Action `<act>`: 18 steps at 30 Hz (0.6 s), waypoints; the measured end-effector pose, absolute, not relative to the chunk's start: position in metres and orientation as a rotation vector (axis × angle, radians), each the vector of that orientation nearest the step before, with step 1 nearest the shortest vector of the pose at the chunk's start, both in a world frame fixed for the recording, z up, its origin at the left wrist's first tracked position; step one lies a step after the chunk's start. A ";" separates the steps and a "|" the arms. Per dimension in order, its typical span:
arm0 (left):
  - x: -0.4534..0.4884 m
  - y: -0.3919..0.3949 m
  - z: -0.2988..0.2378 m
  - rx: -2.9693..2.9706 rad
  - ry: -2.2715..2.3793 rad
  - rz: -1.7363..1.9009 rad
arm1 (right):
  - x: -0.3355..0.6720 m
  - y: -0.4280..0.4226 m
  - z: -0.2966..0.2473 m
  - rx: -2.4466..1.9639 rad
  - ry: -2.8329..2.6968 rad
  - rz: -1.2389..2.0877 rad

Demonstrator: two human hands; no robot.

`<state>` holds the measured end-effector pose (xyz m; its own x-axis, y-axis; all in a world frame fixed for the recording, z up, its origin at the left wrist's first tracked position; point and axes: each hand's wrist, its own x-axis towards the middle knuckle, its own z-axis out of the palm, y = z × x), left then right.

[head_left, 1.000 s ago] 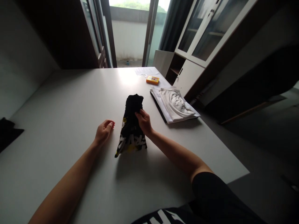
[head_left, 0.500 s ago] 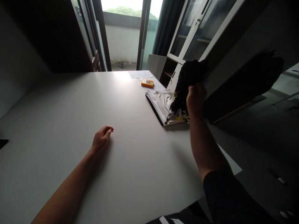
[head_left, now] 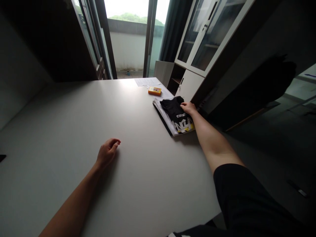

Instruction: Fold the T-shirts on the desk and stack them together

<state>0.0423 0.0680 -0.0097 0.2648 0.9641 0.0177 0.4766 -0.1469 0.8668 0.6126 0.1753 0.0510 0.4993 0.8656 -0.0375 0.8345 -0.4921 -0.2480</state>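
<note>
A folded black garment (head_left: 176, 113) with white and yellow print lies on top of a stack of folded white clothes (head_left: 166, 114) near the right edge of the grey table (head_left: 74, 112). My right hand (head_left: 188, 107) rests on the black garment's right side, fingers curled over it. My left hand (head_left: 107, 151) lies on the table in the middle, loosely curled, holding nothing.
An orange box (head_left: 154, 91) and a sheet of paper (head_left: 144, 82) lie at the table's far end. A cabinet with glass doors (head_left: 204, 36) stands to the right. A sliding glass door (head_left: 128, 36) is beyond the table.
My right hand carried the black garment from the table's middle up and right, then lowered it onto the white stack. The left hand stayed put.
</note>
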 end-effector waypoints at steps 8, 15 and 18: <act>0.047 0.067 -0.006 1.864 1.324 0.714 | 0.616 0.181 0.031 -2.368 -1.642 -0.191; 0.031 0.070 -0.005 2.030 1.361 0.657 | 0.608 0.180 0.009 -2.570 -1.731 0.228; -0.022 0.084 0.002 2.085 1.554 0.632 | 0.605 0.175 0.005 -2.459 -1.796 -0.070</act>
<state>-0.0219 0.0836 0.0017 0.2558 0.9627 0.0881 0.7508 -0.2553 0.6092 0.6047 0.1746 0.0051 0.3050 0.9477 0.0938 0.9521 -0.3015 -0.0503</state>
